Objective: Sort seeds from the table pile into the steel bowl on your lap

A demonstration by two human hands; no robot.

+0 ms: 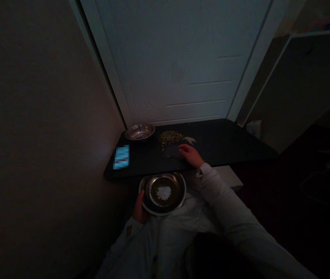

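Nearest, a metal bowl (pixel 181 193) rests at the lap (pixel 179 223), open side up; it is round and has no long axis. The left hand (pixel 140 209) is clamped on its left rim, thumb over the edge. Dark grains (pixel 153 192) ring the bowl's floor around a bright patch, which may be bare metal or glare. Beyond it, the right hand (pixel 192 155) is over the desk (pixel 226 141), fingers bent and pointing left, just nearer than the pile (pixel 171 136). Whether those fingertips are together, or pinch a grain, cannot be told in this dim light. A blue item (pixel 121 157), blurred out, lies toward the desk's left end, its longer side running near to far. Stray grains (pixel 165 155) lie beside the right fingertips. The mixed pile sits farther back, its long axis running side to side; pale grains (pixel 190 140) extend from its right end. In judgement, the handling is partway: grains are in the bowl, yet a sizeable pile remains on the desk. Behind and left is a second bowl (pixel 133 133), near the white door (pixel 159 58) that closes the view.
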